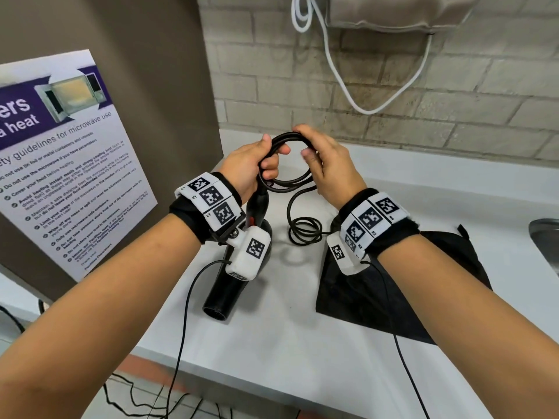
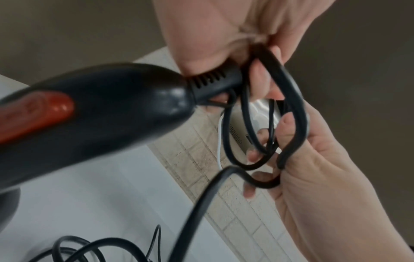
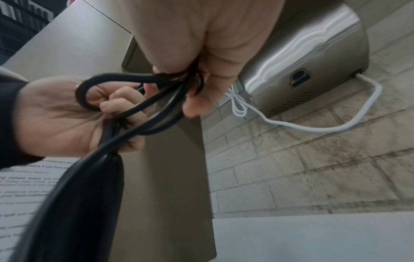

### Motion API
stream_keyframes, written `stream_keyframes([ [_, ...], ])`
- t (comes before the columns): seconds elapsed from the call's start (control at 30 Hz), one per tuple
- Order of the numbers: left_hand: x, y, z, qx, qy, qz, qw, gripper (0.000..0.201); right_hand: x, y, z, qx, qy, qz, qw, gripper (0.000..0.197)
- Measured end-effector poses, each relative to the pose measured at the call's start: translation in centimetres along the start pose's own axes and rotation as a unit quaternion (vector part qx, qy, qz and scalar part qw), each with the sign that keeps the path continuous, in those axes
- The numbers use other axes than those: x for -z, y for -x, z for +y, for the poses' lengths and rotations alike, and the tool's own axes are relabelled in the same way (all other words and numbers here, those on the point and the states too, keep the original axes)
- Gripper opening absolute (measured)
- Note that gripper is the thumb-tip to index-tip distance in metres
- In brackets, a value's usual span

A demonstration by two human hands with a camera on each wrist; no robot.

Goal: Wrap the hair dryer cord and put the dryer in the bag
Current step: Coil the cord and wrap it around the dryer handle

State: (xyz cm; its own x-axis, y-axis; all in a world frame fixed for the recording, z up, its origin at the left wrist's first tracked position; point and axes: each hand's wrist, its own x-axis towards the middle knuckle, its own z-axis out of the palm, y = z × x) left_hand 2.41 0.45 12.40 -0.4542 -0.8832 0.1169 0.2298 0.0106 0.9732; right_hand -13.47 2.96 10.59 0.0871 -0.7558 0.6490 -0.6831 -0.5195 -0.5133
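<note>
The black hair dryer [image 1: 225, 290] with a red switch hangs handle-up under my left hand [image 1: 266, 164], its barrel low over the white counter [image 1: 272, 343]. My left hand grips the cord [image 1: 287, 139] where it leaves the handle [image 2: 100, 109], together with coiled loops. My right hand [image 1: 314, 158] pinches the other side of the same loops [image 3: 145, 106]. The remaining cord [image 1: 302, 231] lies slack in coils on the counter. A flat black bag [image 1: 393, 294] lies on the counter below my right wrist.
A microwave poster [image 1: 60, 164] covers the brown panel at left. On the brick wall above hang a steel hand dryer [image 3: 302, 58] and its white cable [image 1: 378, 107]. A sink rim [image 1: 547, 237] shows at the right edge. Thin black wires run from both wrist cameras.
</note>
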Motion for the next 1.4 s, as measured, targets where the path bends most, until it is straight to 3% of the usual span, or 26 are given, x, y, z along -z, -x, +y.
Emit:
stream_keyframes([
  [0.2, -0.2, 0.1, -0.2, -0.030, -0.065, 0.053, 0.996, 0.040, -0.2, 1.1, -0.8, -0.005, -0.029, -0.063, 0.998, 0.066],
  [0.37, 0.0, 0.3, 0.0, -0.027, -0.075, 0.058, 0.995, 0.041, 0.1, 0.6, -1.8, -0.095, -0.147, -0.103, 0.979, 0.074],
  [0.5, 0.0, 0.2, 0.0, -0.031, -0.089, 0.054, 0.994, 0.041, 0.9, 0.2, -2.0, -0.110, -0.146, -0.142, 0.973, 0.077],
  [0.87, 0.6, 0.9, -0.3, 0.005, 0.024, -0.042, 0.999, 0.035, 0.9, 0.1, -1.5, -0.091, -0.098, -0.102, 0.986, 0.066],
  [1.17, 0.0, 1.1, -0.8, -0.023, -0.032, -0.038, 0.998, 0.036, -0.8, 0.2, -0.9, -0.109, -0.116, 0.003, 0.987, 0.057],
  [1.23, 0.1, 1.0, -0.9, -0.027, -0.040, -0.033, 0.998, 0.036, -0.9, 0.2, -1.2, -0.156, -0.189, 0.016, 0.969, 0.051],
  [1.33, 0.3, 1.0, -1.0, -0.044, -0.069, -0.027, 0.996, 0.036, -0.2, -0.2, -2.1, -0.242, -0.348, 0.024, 0.905, 0.029],
  [1.4, 0.2, 1.0, -1.1, -0.051, -0.080, -0.021, 0.995, 0.035, 0.0, -0.4, -2.5, -0.256, -0.393, 0.010, 0.883, 0.014],
])
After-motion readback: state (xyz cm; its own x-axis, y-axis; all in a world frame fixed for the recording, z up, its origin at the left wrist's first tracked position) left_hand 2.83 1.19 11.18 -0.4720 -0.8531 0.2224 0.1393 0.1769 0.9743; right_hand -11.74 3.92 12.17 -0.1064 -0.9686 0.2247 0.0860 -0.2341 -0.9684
